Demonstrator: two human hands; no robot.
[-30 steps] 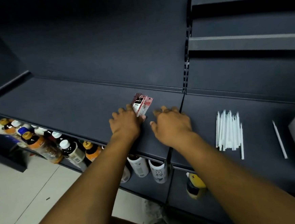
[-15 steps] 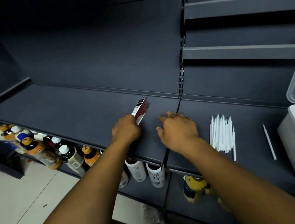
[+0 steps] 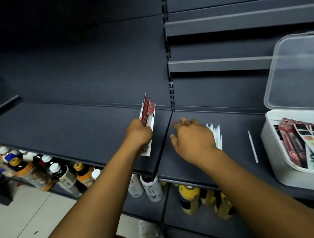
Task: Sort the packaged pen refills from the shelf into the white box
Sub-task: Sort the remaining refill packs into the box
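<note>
1. Left grip (image 3: 139,133) is closed round the packaged pen refills (image 3: 147,108). It's a small fan of red-and-white packs, held upright and clear of the shelf (image 3: 68,129), near the seam between the two panels. The upright bunch probably keeps them together for one carry.
2. Right grip (image 3: 192,138) is loosely curled with nothing seen in it, low over the right panel. It covers the left part of the loose white sticks (image 3: 218,138); can't tell if it touches them. It's nearer the box, so likely staged for a hand-over.
3. White box (image 3: 274,158) sits at the shelf's right end with its clear lid (image 3: 299,70) stood open at the back, so drop-in is unobstructed. Sorted packs (image 3: 293,145) lie slanted inside.
4. Stray stick (image 3: 252,146) lies between the pile and the box. It's unpackaged, so presumably not part of this sort.
</note>
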